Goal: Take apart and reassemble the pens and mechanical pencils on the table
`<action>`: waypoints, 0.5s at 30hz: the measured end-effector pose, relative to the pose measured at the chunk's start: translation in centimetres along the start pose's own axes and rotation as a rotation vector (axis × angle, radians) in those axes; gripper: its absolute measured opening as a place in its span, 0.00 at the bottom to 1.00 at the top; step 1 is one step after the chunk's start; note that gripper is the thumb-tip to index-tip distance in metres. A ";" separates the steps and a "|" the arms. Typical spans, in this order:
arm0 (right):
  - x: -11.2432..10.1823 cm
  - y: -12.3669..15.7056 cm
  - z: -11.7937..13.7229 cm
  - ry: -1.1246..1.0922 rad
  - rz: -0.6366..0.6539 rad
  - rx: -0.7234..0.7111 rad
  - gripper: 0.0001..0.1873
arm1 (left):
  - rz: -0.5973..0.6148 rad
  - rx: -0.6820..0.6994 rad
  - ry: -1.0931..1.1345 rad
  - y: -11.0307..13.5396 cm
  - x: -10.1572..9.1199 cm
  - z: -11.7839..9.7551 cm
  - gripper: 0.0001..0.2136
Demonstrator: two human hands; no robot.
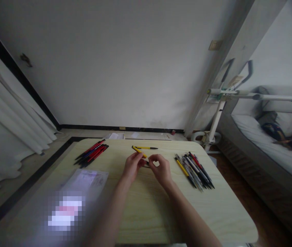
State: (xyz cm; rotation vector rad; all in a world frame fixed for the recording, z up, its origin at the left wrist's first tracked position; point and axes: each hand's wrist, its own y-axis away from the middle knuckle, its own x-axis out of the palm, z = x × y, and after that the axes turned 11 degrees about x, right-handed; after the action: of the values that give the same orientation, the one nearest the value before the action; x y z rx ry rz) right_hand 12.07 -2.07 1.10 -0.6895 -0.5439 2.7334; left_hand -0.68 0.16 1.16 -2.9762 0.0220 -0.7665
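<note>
Over the middle of the table [140,212], my left hand [132,165] is closed around a yellow pen [139,151], tilted with its black end up and to the left. My right hand [160,168] pinches at the pen's lower end, thumb and forefinger curled into a ring. Small dark parts show between the fingertips, too blurred to make out. Just behind the hands lies another yellow pen with a black tip [148,148]. A bundle of red, black and blue pens [92,153] is at the left, and mixed grey, black, red and yellow pens [193,171] are at the right.
A clear plastic packet [89,178] lies at the table's left, near a bright blurred-out patch [66,212]. Behind the table is a pale wall [122,68]. White exercise equipment [216,120] and a bed [251,137], with a person partly visible, are at the right; a curtain [7,120] hangs at the left.
</note>
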 end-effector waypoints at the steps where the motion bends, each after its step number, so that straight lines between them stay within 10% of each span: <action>1: 0.0 0.0 0.0 -0.001 0.003 -0.002 0.05 | 0.008 -0.003 -0.007 0.0 0.0 0.0 0.12; 15: -0.1 0.1 0.2 -0.001 0.009 -0.016 0.04 | -0.042 -0.042 0.019 -0.2 -0.5 -0.3 0.13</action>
State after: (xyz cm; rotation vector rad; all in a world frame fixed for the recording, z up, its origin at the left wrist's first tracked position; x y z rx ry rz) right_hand 12.08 -2.24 1.23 -0.6967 -0.5642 2.7409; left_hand -1.29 0.37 1.16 -3.0180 -0.0231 -0.8095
